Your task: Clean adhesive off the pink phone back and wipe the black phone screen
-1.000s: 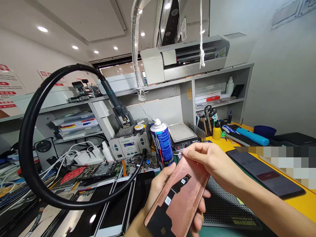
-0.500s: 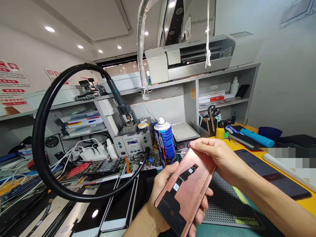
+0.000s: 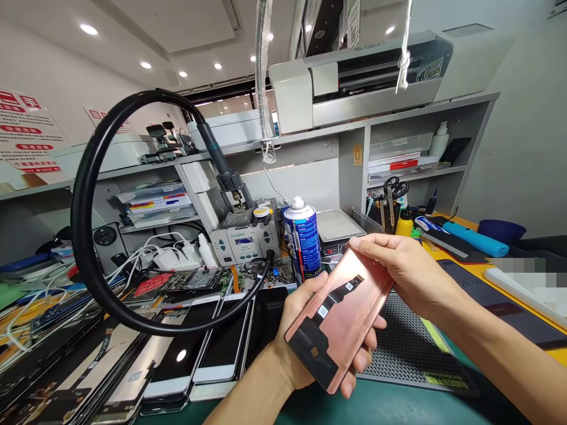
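Between my two hands is a phone screen panel, its copper-pink back facing me. A black flex cable with small white labels runs along that back and joins a black patch at the lower end. My left hand is closed around the panel's lower part, thumb on the left edge and fingertips showing past the right edge. At the top edge my right hand pinches the panel between thumb and fingers. The panel is tilted, above a grey perforated mat.
A blue spray can stands just behind the panel, beside a hot-air station with a looping black hose. Several phone screens lie at left. A flat plate device is behind; a dark phone lies at right.
The view has shifted, so the background sits higher and farther right. Both hands keep their hold on the panel, and its lower end now shows fully in the picture.
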A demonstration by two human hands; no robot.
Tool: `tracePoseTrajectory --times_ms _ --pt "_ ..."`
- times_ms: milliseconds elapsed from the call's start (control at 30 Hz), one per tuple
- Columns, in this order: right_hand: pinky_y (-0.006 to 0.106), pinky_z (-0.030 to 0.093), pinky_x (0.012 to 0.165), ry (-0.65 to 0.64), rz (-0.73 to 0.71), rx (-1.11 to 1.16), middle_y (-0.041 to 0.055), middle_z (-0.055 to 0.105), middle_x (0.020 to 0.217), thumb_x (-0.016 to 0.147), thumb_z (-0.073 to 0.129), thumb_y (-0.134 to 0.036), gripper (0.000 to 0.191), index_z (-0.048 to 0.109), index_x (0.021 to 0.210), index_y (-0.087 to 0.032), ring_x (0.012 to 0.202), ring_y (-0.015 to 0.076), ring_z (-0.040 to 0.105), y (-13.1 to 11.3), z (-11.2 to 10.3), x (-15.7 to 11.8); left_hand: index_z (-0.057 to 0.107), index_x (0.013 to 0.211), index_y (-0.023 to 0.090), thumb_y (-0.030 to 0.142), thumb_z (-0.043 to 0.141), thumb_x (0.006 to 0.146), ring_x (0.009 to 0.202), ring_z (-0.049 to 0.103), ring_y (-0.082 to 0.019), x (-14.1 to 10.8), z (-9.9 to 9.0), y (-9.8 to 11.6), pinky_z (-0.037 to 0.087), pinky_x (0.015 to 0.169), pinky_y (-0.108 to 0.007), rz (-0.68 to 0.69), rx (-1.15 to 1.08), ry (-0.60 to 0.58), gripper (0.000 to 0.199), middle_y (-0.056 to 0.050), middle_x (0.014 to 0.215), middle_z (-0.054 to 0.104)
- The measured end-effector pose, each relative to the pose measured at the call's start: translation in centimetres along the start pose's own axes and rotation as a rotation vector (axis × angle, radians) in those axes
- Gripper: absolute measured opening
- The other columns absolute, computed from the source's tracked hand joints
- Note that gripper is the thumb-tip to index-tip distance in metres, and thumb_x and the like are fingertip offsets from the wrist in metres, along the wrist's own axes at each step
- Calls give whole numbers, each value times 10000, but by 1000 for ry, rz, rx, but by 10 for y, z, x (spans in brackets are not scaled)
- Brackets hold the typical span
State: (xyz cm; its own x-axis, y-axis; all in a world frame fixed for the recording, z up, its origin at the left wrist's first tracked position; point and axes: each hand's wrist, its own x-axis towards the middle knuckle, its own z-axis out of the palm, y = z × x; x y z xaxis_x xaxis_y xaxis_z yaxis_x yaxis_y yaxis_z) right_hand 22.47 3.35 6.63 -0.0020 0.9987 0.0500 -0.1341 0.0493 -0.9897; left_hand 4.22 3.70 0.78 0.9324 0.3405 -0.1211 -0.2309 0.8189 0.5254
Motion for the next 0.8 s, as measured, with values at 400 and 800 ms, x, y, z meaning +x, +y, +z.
tracePoseTrajectory --times_ms 400,800 --pt "257 379 486 -29 15 83 18 665 606 708 826 -428 322 690 707 -136 521 148 561 -2 -2 4 635 1107 -86 759 375 779 610 628 -206 -1 5 0 546 391 -302 34 21 106 943 -140 828 603" --pt "235 430 586 26 -121 213 1 631 701 723 827 -434 328 674 694 -145 638 122 551 -4 -10 6 625 1121 -99 723 302 852 622 662 -200 -3 11 -4 556 422 -277 104 0 87 923 -149 825 636"
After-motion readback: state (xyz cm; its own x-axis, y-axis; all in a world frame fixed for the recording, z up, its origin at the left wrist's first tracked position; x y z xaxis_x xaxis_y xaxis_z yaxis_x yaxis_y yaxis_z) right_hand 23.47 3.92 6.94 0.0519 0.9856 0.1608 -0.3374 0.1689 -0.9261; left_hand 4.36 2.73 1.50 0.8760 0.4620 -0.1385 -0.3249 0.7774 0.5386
